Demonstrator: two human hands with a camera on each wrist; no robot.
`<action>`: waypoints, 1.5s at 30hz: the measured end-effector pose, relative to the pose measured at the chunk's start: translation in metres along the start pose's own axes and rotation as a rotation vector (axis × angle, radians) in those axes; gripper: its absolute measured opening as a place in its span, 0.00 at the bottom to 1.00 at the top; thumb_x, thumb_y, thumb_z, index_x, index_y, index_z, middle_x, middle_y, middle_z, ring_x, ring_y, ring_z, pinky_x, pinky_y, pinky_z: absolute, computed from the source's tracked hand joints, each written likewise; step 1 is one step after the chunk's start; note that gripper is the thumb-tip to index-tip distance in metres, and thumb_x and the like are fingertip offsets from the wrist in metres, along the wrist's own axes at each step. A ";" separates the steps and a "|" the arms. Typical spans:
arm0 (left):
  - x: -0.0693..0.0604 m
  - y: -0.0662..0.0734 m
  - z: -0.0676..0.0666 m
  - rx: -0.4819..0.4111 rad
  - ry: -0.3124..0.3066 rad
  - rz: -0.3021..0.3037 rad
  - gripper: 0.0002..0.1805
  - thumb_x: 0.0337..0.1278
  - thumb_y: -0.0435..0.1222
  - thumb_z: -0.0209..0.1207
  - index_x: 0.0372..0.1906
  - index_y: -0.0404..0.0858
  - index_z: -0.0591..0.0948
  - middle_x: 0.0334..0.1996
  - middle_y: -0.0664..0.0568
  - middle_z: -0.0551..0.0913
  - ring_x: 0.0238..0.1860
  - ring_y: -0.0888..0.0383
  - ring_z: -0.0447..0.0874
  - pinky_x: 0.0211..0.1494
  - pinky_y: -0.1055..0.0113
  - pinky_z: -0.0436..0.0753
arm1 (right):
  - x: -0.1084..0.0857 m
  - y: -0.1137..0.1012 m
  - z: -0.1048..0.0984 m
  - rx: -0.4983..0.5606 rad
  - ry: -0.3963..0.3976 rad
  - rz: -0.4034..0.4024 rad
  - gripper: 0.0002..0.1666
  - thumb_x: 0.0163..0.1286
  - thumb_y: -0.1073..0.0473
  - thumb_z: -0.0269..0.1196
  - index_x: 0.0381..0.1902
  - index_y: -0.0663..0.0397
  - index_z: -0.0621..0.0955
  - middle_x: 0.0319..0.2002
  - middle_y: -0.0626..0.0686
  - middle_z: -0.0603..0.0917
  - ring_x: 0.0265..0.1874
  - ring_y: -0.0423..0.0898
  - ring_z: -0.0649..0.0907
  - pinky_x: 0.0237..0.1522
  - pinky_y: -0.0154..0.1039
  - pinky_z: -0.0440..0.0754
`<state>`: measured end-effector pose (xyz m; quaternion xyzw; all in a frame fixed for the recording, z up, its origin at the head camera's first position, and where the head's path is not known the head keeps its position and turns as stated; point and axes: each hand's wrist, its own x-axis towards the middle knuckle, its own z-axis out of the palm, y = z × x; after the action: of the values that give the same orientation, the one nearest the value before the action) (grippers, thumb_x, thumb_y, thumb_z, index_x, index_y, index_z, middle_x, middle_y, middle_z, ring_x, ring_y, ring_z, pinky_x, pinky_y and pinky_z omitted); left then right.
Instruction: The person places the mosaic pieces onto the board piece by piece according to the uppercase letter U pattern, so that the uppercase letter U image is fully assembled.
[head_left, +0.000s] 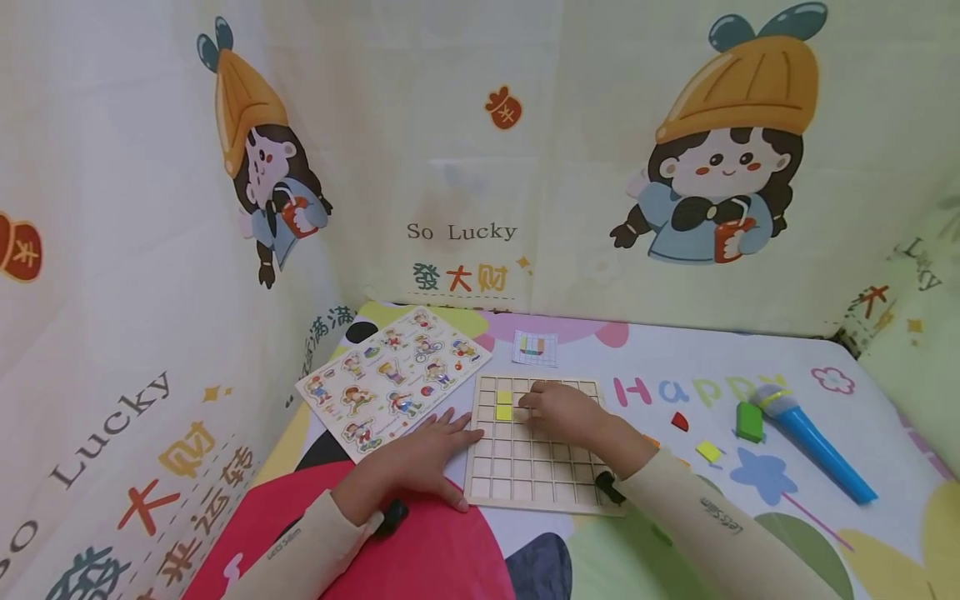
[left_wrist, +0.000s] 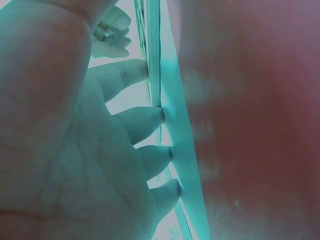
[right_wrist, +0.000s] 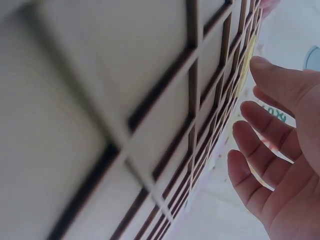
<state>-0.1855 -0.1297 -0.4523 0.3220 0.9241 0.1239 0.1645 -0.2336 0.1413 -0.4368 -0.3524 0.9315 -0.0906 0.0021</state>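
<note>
While my left hand [head_left: 425, 454], fingers spread, steadies the grid board [head_left: 543, 475], I judge tile-setting underway: right hand [head_left: 567, 414] relaxed, apparently empty, beside yellow tiles [head_left: 504, 412] on its far-left cells; next calls for careful squaring.

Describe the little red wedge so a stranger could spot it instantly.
Start at the pale wooden grid board; to its right lies a blue-handled microphone. Between them is the small red wedge, whose colour and curved edge set it apart from the rectangular green block and flat yellow piece.
</note>
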 end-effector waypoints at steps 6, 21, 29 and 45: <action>-0.002 0.000 -0.001 -0.033 0.004 -0.003 0.58 0.33 0.68 0.69 0.75 0.53 0.62 0.76 0.51 0.54 0.76 0.44 0.42 0.73 0.47 0.49 | -0.012 0.010 -0.005 0.028 -0.027 0.040 0.19 0.63 0.55 0.69 0.52 0.52 0.85 0.43 0.47 0.82 0.44 0.44 0.80 0.49 0.40 0.80; -0.004 -0.002 0.007 -0.040 -0.009 -0.007 0.57 0.33 0.68 0.68 0.74 0.54 0.63 0.76 0.52 0.54 0.76 0.45 0.42 0.73 0.47 0.49 | -0.058 0.043 -0.002 0.094 -0.026 0.095 0.16 0.65 0.57 0.68 0.49 0.55 0.85 0.42 0.47 0.82 0.42 0.45 0.81 0.45 0.41 0.82; -0.002 -0.003 0.006 -0.023 -0.005 -0.005 0.57 0.33 0.69 0.68 0.75 0.56 0.61 0.76 0.53 0.53 0.76 0.46 0.41 0.74 0.48 0.48 | -0.080 0.060 -0.011 0.119 -0.015 0.126 0.18 0.62 0.58 0.70 0.49 0.57 0.84 0.41 0.47 0.82 0.37 0.42 0.80 0.41 0.40 0.81; 0.000 -0.003 0.003 -0.022 0.003 -0.011 0.58 0.32 0.69 0.68 0.75 0.56 0.62 0.76 0.54 0.54 0.76 0.46 0.41 0.74 0.48 0.48 | -0.121 0.087 -0.027 0.108 -0.048 0.242 0.18 0.63 0.57 0.69 0.50 0.56 0.83 0.44 0.47 0.82 0.45 0.50 0.80 0.49 0.51 0.80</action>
<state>-0.1858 -0.1314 -0.4557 0.3147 0.9246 0.1338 0.1676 -0.2011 0.2889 -0.4327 -0.2391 0.9606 -0.1313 0.0541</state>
